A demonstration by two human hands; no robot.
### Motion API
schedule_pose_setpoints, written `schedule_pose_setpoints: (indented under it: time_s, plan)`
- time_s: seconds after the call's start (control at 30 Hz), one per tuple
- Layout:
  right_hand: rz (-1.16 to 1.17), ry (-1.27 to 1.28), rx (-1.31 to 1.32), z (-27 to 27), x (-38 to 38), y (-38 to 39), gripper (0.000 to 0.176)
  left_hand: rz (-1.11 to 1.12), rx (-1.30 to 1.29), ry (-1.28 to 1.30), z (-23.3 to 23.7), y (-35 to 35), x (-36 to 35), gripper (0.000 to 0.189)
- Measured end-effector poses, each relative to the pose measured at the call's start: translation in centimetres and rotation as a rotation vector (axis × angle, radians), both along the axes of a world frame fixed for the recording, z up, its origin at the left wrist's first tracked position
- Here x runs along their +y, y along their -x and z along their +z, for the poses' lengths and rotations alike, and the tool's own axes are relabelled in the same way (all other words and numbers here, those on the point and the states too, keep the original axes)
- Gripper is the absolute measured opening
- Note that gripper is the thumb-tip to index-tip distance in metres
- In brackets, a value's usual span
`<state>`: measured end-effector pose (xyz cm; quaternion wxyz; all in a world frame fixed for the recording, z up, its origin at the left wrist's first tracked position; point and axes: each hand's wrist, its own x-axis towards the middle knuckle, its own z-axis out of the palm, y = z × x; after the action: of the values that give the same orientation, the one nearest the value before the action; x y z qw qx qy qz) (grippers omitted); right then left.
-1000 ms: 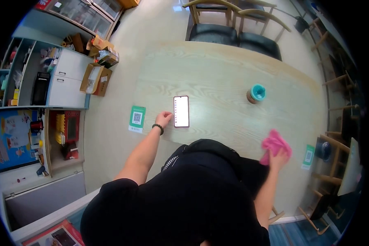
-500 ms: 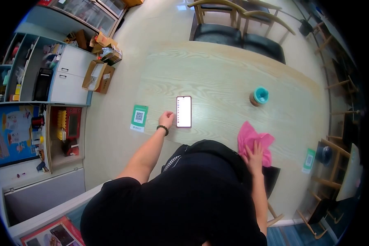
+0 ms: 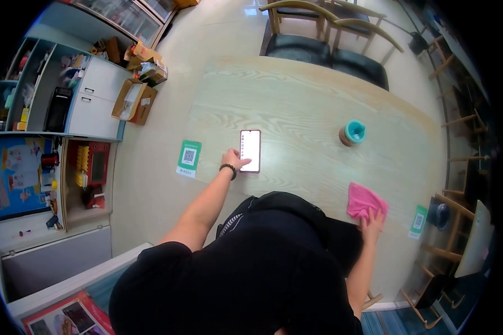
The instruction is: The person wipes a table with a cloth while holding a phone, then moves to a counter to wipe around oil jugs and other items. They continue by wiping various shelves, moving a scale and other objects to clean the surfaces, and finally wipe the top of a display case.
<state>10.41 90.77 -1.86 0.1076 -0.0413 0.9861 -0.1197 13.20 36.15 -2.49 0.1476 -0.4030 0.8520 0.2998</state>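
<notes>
My left hand [image 3: 233, 159], with a dark beaded bracelet at the wrist, reaches over a smartphone [image 3: 252, 146] that lies flat on the table. Its thumb is stretched across the lower part of the lit screen, apart from the other fingers by the phone's left edge. A pink cloth [image 3: 365, 202] lies crumpled by the table's near edge on the right. My right hand [image 3: 373, 222] presses on the cloth's near side, its fingers bunching the fabric.
The pale wood-grain table [image 3: 296, 106] carries a turquoise-topped container [image 3: 353, 133]. Green QR-code cards lie at the table's left [image 3: 189, 158] and right [image 3: 417, 222]. Dark-seated chairs [image 3: 299, 49] stand along the far side. Cardboard boxes [image 3: 134, 100] sit by the cabinets.
My left hand has moved right, from beside the phone onto its screen, with the thumb now extended. My right hand and the pink cloth have shifted right and slightly nearer; the cloth is more bunched.
</notes>
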Motion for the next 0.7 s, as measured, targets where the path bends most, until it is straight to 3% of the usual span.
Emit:
schedule_pose_setpoints:
  time_s: [0.2, 0.37, 0.47, 0.53, 0.7]
  plan:
    - [-0.037, -0.02, 0.026, -0.6, -0.2, -0.2, 0.048, 0.245, 0.019, -0.146, -2.0, 0.5, -1.2, 0.053]
    - [0.002, 0.012, 0.059, -1.0, 0.0, -0.2, 0.049, 0.212, -0.019, -0.08, -1.3, 0.6, -0.7, 0.047]
    - [-0.017, -0.06, 0.04, -1.0, -0.2, -0.3, 0.051, 0.084, 0.061, -0.247, -4.3, -0.4, -2.6, 0.051]
    - [-0.016, -0.073, 0.056, -1.0, -0.2, -0.4, 0.052, 0.061, 0.081, -0.274, -3.4, -0.7, -2.8, 0.051]
    - [-0.034, -0.049, 0.037, -0.7, -0.5, -0.4, 0.052, 0.172, 0.071, -0.291, -3.0, -0.3, -2.7, 0.047]
